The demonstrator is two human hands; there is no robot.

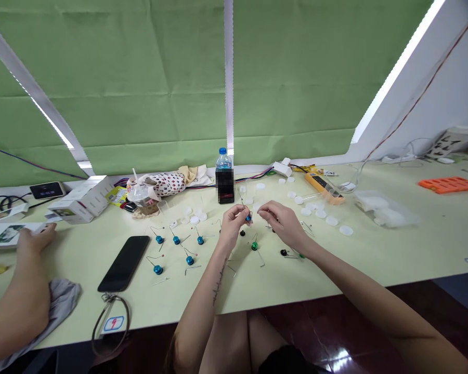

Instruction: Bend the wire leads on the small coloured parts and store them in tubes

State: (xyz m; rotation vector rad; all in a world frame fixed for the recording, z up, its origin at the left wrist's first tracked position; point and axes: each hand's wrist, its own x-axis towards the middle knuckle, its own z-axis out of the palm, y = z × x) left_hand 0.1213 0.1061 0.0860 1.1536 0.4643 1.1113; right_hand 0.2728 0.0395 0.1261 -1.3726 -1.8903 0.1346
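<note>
Between the thumb and fingers of my left hand [233, 222] is a small blue metal knob-like part [248, 217], mostly hidden by the fingertips. Just to its right, my right hand [283, 222] is closed with bent fingers, apart from the left; whatever it may hold cannot be made out. A green knob-like part with bent wire [254, 245] lies below the hands, and a small black part [284, 252] lies under my right wrist. Left of my forearm are several blue parts with thin bent wires, one nearest the table front [158, 269]. Thin L-shaped metal keys [192, 267] lie among them.
White round caps [319, 213] are scattered behind the hands. A water bottle [222, 176], a yellow multimeter [324, 188] and an orange tray [450, 184] stand or lie farther off. A black phone [124, 263] lies left. Another person's hand [35, 239] rests on a white box.
</note>
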